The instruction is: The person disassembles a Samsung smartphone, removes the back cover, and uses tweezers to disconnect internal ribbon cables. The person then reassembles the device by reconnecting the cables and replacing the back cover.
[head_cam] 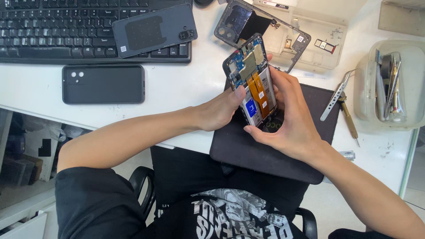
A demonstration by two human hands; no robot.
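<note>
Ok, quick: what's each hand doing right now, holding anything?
Left hand: closed on the opened dark phone with exposed circuit board and orange flex cables, thumb on its face.
Right hand: gripping the same phone's right edge.

A: What is staying out of sight here?

B: The lower end of the opened phone (pixel 253 84) is disappearing behind the right hand (pixel 290 119), and the left hand (pixel 221 109) is covering part of its near edge. The small parts on its board are showing too tiny to tell apart.

A: And at the edges?

B: The keyboard (pixel 66 31) is running off the top and left. The clear tub of tools (pixel 389 84) is getting cut by the right edge, and its contents are blurring into a tangle. The dark mat (pixel 265 155) is lying partly hidden under both hands.
</note>
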